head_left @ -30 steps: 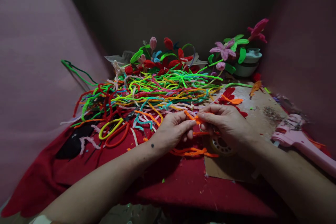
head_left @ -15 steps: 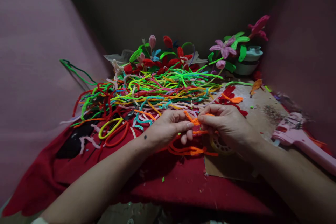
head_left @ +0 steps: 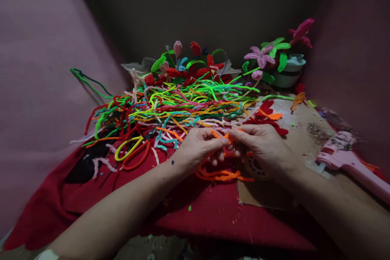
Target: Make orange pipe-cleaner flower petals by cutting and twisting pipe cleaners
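Note:
Both hands meet over the red cloth, pinching one orange pipe cleaner (head_left: 215, 134) between them. My left hand (head_left: 204, 146) grips it between thumb and forefinger, the other fingers curled beneath. My right hand (head_left: 258, 142) pinches the same piece a little to the right, its fingertips close to the left thumb. Most of the held piece is hidden by the fingers. Below the hands, more orange pipe cleaners (head_left: 221, 176) lie bent on the cloth. Just beyond the right hand are an orange petal shape (head_left: 270, 115) and a red pipe-cleaner flower (head_left: 265, 107).
A large heap of coloured pipe cleaners (head_left: 189, 103) spreads behind the hands, with finished flowers (head_left: 210, 65) at the back. Scissors with yellow and red handles (head_left: 130, 146) lie at left. On the right are a cardboard sheet (head_left: 262, 195) and a pink glue gun (head_left: 341, 154).
My hands have drawn slightly closer together, and the left thumb has slid right over the orange pipe cleaner, covering more of it. The things on the table stay put.

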The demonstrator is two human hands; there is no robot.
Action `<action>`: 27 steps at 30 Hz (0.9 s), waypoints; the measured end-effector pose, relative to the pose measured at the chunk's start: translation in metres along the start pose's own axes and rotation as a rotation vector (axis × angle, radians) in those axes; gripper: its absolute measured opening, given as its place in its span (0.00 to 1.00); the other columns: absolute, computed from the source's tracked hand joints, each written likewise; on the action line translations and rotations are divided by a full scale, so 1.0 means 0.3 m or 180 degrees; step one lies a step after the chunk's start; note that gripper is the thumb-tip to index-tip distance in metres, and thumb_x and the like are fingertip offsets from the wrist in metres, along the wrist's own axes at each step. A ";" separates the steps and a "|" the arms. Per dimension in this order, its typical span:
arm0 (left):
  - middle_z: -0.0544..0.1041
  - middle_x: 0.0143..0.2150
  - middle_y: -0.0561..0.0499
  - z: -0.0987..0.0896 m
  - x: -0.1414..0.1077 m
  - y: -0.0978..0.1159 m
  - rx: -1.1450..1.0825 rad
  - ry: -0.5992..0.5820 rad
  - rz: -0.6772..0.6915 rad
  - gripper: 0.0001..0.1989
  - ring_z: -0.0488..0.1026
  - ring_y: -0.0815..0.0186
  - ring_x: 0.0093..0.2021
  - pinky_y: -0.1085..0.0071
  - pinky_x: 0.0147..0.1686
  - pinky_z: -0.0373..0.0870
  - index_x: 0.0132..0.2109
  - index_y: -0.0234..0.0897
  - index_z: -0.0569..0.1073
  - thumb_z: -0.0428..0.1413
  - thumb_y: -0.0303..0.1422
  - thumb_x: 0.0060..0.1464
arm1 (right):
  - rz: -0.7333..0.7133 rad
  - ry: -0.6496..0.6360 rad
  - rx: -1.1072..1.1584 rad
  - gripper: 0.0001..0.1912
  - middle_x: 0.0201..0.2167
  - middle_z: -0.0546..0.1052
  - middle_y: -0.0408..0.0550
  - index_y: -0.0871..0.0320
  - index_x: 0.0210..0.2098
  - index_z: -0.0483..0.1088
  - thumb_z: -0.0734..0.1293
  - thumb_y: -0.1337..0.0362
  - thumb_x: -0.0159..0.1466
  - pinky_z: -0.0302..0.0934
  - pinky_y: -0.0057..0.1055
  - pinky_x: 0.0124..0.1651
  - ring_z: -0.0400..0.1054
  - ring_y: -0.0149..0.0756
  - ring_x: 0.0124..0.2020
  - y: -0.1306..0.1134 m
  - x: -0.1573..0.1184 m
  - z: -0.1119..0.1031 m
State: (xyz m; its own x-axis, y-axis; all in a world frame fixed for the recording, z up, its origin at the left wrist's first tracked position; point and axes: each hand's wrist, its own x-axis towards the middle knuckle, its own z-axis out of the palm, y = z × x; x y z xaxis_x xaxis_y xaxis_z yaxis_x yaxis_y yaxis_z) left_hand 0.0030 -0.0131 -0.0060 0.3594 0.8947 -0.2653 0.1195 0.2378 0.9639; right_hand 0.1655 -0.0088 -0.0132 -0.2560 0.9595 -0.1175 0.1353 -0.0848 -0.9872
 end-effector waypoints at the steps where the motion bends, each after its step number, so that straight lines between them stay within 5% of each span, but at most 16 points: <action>1: 0.71 0.18 0.54 0.003 0.000 -0.002 0.0039 0.0044 -0.0011 0.11 0.63 0.77 0.14 0.82 0.15 0.58 0.28 0.31 0.70 0.55 0.36 0.49 | -0.0095 0.0053 -0.0206 0.15 0.15 0.68 0.42 0.61 0.23 0.70 0.62 0.57 0.59 0.53 0.24 0.19 0.59 0.26 0.16 0.002 -0.004 0.003; 6: 0.69 0.15 0.55 0.026 -0.006 -0.004 0.0303 0.0415 -0.0025 0.14 0.60 0.77 0.11 0.82 0.12 0.55 0.24 0.32 0.67 0.53 0.37 0.51 | -0.1378 0.0668 -0.1896 0.13 0.20 0.72 0.45 0.59 0.22 0.70 0.60 0.63 0.60 0.55 0.26 0.27 0.62 0.30 0.22 0.022 -0.017 0.014; 10: 0.69 0.15 0.55 0.034 -0.011 -0.005 0.0329 0.0552 0.0080 0.13 0.60 0.77 0.11 0.81 0.12 0.56 0.25 0.32 0.67 0.53 0.37 0.51 | -0.1514 0.0709 -0.1593 0.11 0.26 0.76 0.46 0.58 0.34 0.74 0.60 0.64 0.62 0.59 0.27 0.31 0.68 0.32 0.25 0.031 -0.014 0.010; 13: 0.71 0.17 0.55 0.033 -0.010 -0.006 0.0202 0.0351 0.0056 0.10 0.63 0.76 0.13 0.81 0.15 0.59 0.28 0.32 0.69 0.54 0.35 0.50 | -0.1552 0.0902 -0.1693 0.11 0.22 0.75 0.45 0.58 0.30 0.74 0.61 0.63 0.60 0.59 0.27 0.29 0.66 0.31 0.23 0.025 -0.013 0.003; 16: 0.74 0.21 0.53 0.027 -0.004 -0.012 -0.0188 0.0154 0.0137 0.07 0.67 0.75 0.17 0.79 0.21 0.63 0.31 0.31 0.71 0.56 0.33 0.48 | -0.1193 0.0865 -0.1246 0.10 0.21 0.74 0.45 0.59 0.31 0.74 0.62 0.62 0.59 0.58 0.27 0.27 0.65 0.31 0.22 0.006 -0.012 0.003; 19: 0.74 0.24 0.51 0.021 0.002 -0.022 -0.0583 0.0059 0.0308 0.07 0.69 0.75 0.20 0.78 0.25 0.65 0.32 0.30 0.72 0.56 0.32 0.49 | -0.0417 0.0250 0.0170 0.10 0.23 0.74 0.43 0.59 0.36 0.71 0.65 0.61 0.57 0.61 0.27 0.27 0.67 0.30 0.22 -0.013 -0.013 0.015; 22: 0.74 0.24 0.50 0.023 0.003 -0.027 -0.0764 -0.0048 0.0389 0.08 0.70 0.73 0.21 0.76 0.27 0.66 0.33 0.29 0.71 0.55 0.32 0.50 | -0.0051 -0.0381 0.1029 0.07 0.20 0.72 0.43 0.61 0.28 0.71 0.67 0.62 0.56 0.62 0.28 0.27 0.67 0.30 0.21 -0.010 -0.013 0.033; 27: 0.74 0.27 0.51 0.025 0.000 -0.021 -0.0599 0.0141 0.0387 0.09 0.70 0.72 0.26 0.73 0.32 0.67 0.34 0.31 0.71 0.57 0.34 0.48 | 0.0258 -0.0106 0.1624 0.07 0.20 0.73 0.42 0.61 0.27 0.72 0.70 0.63 0.51 0.63 0.28 0.28 0.68 0.29 0.21 0.030 0.005 0.038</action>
State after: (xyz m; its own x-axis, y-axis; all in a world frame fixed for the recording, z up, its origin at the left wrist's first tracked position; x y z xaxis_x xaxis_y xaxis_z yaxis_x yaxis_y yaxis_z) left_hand 0.0093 -0.0175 -0.0121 0.3190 0.9358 -0.1499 -0.0984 0.1900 0.9768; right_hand 0.1556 -0.0113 -0.0233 -0.2954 0.9361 -0.1909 -0.3259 -0.2866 -0.9009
